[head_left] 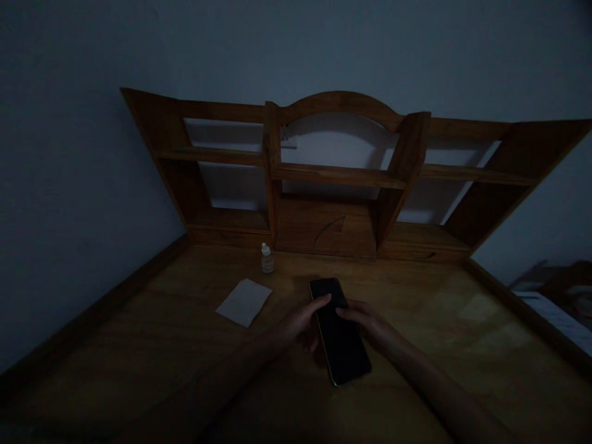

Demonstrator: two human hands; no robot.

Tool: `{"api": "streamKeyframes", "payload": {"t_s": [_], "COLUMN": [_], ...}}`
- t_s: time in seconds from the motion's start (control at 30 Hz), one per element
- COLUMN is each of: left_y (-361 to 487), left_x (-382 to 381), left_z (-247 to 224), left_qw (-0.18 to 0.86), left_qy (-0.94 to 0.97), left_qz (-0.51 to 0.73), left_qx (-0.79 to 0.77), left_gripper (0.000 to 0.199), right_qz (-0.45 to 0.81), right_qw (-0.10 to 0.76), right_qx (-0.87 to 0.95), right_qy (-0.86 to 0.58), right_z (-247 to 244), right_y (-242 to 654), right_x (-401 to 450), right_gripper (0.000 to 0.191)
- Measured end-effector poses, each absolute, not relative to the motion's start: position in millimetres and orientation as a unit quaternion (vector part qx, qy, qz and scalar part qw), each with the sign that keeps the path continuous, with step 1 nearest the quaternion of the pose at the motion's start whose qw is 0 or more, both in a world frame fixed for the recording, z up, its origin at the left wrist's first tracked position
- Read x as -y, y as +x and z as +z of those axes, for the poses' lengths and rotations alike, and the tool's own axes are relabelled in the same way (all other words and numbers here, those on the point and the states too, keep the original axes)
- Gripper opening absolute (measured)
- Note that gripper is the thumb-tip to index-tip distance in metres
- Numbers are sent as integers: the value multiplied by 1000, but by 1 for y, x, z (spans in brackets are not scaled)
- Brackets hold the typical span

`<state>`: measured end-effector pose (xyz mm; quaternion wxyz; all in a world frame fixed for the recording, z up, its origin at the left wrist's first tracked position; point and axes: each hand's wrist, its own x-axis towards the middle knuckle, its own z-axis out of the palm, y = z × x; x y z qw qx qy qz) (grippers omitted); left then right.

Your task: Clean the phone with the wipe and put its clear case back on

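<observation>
A dark smartphone point(343, 345) is held over the wooden desk, its black face turned up and its top end tilted away from me. My left hand point(303, 322) grips its left edge, with the thumb lying across the upper part of the face. On the opposite edge, my right hand point(367, 319) holds it too, thumb resting on the face. The fingers beneath the phone are mostly hidden. To the left of the hands lies a folded white cloth or tissue point(244, 302). Behind that stands a small clear bottle point(267, 261) with a white cap.
The wooden desk point(176, 327) carries a shelf unit point(340, 176) along its back, against the wall. A wall socket point(290, 138) shows through the middle opening. Raised edges border the desk at both sides. Papers point(555, 314) lie beyond the right edge. The room is dim.
</observation>
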<state>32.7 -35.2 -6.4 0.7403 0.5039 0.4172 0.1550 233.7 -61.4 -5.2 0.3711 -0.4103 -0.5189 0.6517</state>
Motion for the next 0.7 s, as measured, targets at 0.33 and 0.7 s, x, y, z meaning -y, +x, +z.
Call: {"api": "streamKeyframes", "payload": {"t_s": [0.33, 0.7], "left_y": [39, 33], "left_x": [45, 64], "left_z": [10, 41], "left_qw": [677, 586], "left_qy": [484, 517], "left_qz": [289, 361], "left_qx": [-473, -509], "left_gripper": [63, 59], "right_qz": [772, 739], "right_qw": [338, 363], "right_qx": [450, 451], "right_qy": [-295, -346], "right_z": [19, 41], "right_y": [229, 208], "right_x": [77, 124], "right_gripper": [74, 92]}}
